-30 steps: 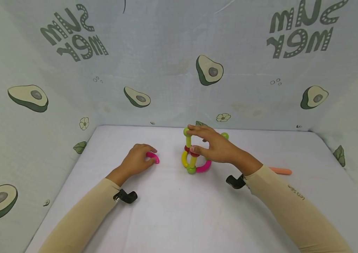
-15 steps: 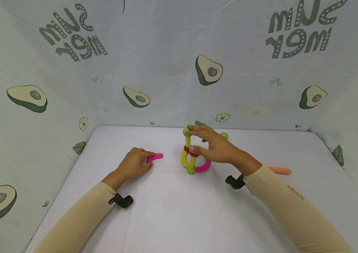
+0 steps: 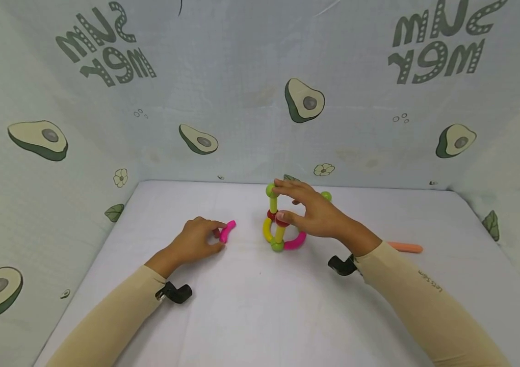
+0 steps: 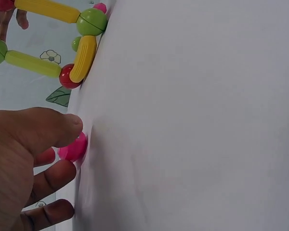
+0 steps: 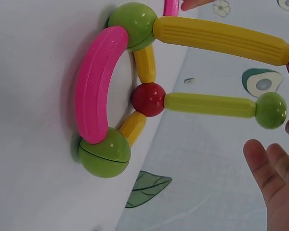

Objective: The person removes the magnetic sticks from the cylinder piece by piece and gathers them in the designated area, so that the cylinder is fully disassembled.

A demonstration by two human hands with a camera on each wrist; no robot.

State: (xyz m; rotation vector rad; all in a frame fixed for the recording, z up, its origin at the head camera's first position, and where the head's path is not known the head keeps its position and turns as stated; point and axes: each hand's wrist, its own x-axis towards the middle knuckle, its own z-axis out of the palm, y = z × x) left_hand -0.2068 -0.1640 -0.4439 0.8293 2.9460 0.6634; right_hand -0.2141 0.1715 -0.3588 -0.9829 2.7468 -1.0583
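On the left of the white table, my left hand pinches a pink curved magnetic stick between thumb and fingers. In the left wrist view the pink stick shows end-on beside the thumb. My right hand spreads over a ball-and-stick frame, its thumb at a red ball and its fingertips by a green ball. In the right wrist view these fingers are fairly straight. The frame's base ring joins a pink curved stick, yellow sticks and balls, with a yellow stick and a lime stick standing up.
An orange stick lies on the table right of the frame, partly behind the right forearm. Another green ball shows past the right hand. A printed cloth hangs behind the table. Each wrist carries a black camera mount.
The pink stick has turned in my left fingers, from arched over to pointing away and right. The left hand has drawn slightly toward me. My right hand stays in place.
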